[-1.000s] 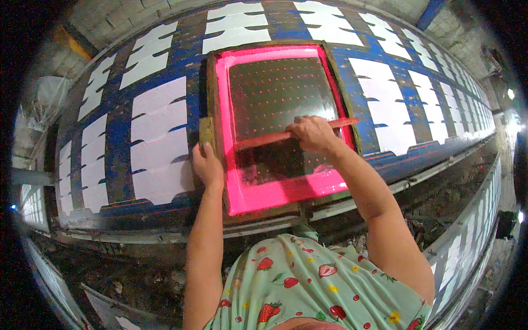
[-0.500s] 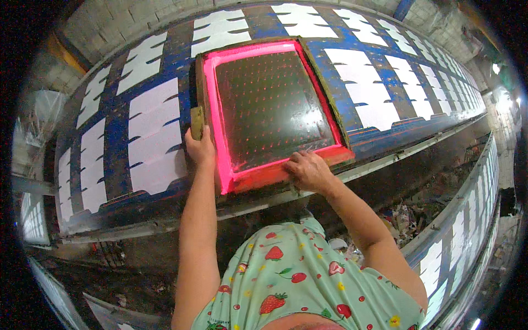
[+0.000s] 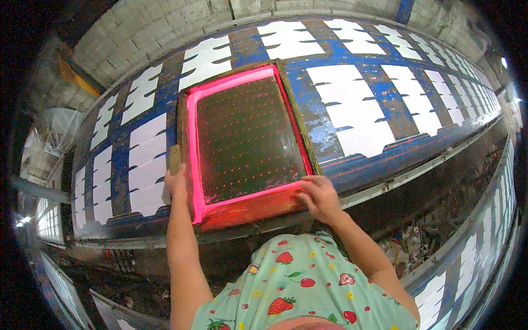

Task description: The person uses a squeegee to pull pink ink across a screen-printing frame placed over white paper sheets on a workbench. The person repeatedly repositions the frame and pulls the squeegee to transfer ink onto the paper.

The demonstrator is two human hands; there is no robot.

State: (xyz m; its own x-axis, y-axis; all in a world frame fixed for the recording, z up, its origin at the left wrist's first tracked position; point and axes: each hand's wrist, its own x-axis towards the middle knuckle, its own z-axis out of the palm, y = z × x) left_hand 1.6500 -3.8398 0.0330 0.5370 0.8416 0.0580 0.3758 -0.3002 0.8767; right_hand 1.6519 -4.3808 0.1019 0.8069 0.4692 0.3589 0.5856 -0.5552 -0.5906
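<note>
A wooden screen frame (image 3: 314, 159) lies on the long printing table, bright pink ink (image 3: 192, 132) lining the inner edges around a dark mesh (image 3: 247, 137) with pink dots. My left hand (image 3: 176, 181) is closed on a narrow yellowish wooden handle (image 3: 175, 155) at the frame's left side. A red squeegee (image 3: 247, 208) lies along the frame's near inner edge, in pink and red ink. My right hand (image 3: 322, 201) is at the squeegee's right end, fingers bent but apart, touching its top loosely.
White cut pieces (image 3: 346, 110) lie in rows across the blue-stained table (image 3: 291, 74). A block wall (image 3: 126, 33) runs behind it. A metal rail (image 3: 418, 159) edges the near side, with debris (image 3: 401, 250) below. Another table of white pieces (image 3: 467, 258) curves along the lower right.
The squeegee has travelled from mid-screen to the near edge. My right hand came with it and has since loosened. My left hand stays on the handle; the whole view has shifted.
</note>
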